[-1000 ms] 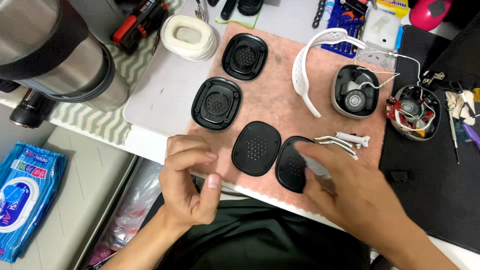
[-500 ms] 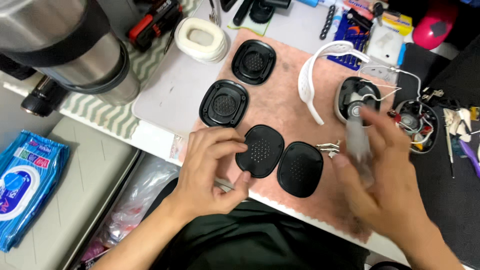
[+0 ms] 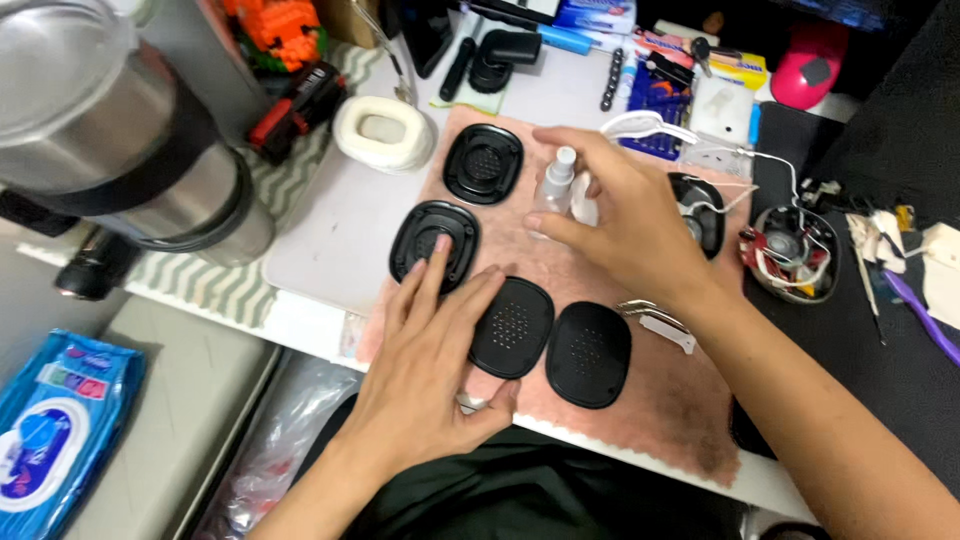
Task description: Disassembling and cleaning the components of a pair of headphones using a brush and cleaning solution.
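Headphone parts spread on a pink mat, both hands over them.

Left hand lies flat, fingers spread and extended, index tip touching the black ear-cup plate at mat's left edge; palm edge overlaps the perforated black oval cover. A small grey object shows under the thumb (can't tell what it is). Right hand is curled round a small clear spray bottle, white cap up, roughly upright, held above the mat's middle. A second oval cover lies just beside the first. Another black plate sits above, a white ear cushion to its left off the mat. Steel tumbler far left.
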